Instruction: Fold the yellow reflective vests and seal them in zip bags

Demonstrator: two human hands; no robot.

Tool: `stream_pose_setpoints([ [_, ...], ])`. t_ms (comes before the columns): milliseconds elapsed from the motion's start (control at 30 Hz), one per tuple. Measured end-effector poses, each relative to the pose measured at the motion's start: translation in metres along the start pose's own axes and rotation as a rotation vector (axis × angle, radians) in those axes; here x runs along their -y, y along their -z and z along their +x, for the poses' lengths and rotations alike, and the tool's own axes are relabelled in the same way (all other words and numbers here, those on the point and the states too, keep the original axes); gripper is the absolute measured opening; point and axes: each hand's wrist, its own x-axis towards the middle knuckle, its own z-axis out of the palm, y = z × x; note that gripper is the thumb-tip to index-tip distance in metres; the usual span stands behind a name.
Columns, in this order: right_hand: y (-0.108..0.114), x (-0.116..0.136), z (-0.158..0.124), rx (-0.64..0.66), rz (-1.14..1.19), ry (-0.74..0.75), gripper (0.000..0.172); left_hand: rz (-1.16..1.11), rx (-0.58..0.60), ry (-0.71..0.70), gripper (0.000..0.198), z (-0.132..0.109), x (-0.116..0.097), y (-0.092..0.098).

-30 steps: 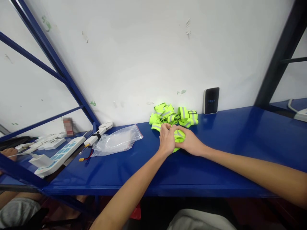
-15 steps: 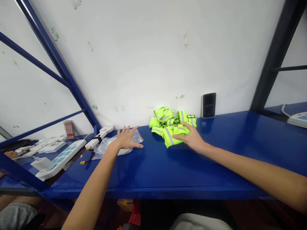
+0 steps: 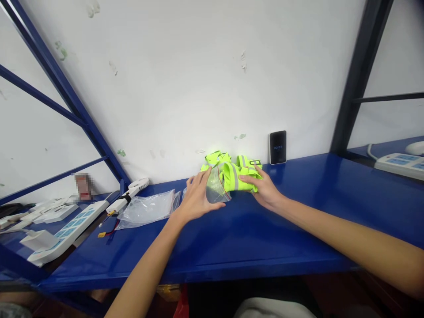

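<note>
In the head view, my left hand [image 3: 194, 199] grips a small clear zip bag [image 3: 216, 189] with a red seal line, its thumb and fingers set wide around it. The bag's mouth faces right, against a rolled fluorescent yellow reflective strap [image 3: 234, 177] with grey stripes. My right hand [image 3: 266, 191] is closed on that roll from the right, thumb on the near side. Whether the roll's edge is inside the bag I cannot tell. Behind it, more yellow reflective straps [image 3: 217, 157] lie bunched against the wall, one with a black buckle [image 3: 255, 162].
Flat clear bags [image 3: 149, 210] lie left on the blue shelf [image 3: 251, 243], beside a white handheld fan [image 3: 124, 199] and a wire with a yellow connector [image 3: 101, 234]. A dark-screened device [image 3: 277, 147] leans on the wall. Power strips [image 3: 68, 229] sit beyond the frame posts.
My left hand has picked up a clear bag from the left and carried it right to the strap roll. My right hand keeps hold of the roll, now turned. The camera view has shifted slightly.
</note>
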Motion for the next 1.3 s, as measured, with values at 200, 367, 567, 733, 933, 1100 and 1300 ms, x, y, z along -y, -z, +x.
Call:
stream_pose_setpoints([
  [200,-0.003,0.018,-0.001,0.008,0.12,-0.025,0.069,-0.097,-0.104,0.076,0.11,0.014,-0.008,-0.021],
  [367,0.0,0.014,-0.002,0.123,0.032,0.065,0.059,-0.116,-0.113,0.068,0.106,0.007,-0.014,-0.029],
  [567,0.004,0.009,-0.004,0.146,-0.327,0.194,0.052,-0.019,-0.206,0.077,0.102,-0.003,-0.016,-0.034],
  [733,0.005,0.014,-0.005,0.162,-0.451,0.24,0.054,0.036,-0.243,0.095,0.103,-0.004,-0.019,-0.039],
  [933,0.004,0.007,-0.003,0.041,-0.371,0.13,0.059,0.13,-0.315,0.142,0.087,-0.006,-0.023,-0.041],
  [1100,0.005,0.001,-0.003,0.074,-0.428,0.162,0.056,0.215,-0.27,0.045,0.075,-0.006,-0.023,-0.039],
  [1300,0.008,-0.001,-0.007,0.081,-0.594,0.398,0.049,0.14,-0.227,0.051,0.072,-0.005,-0.022,-0.037],
])
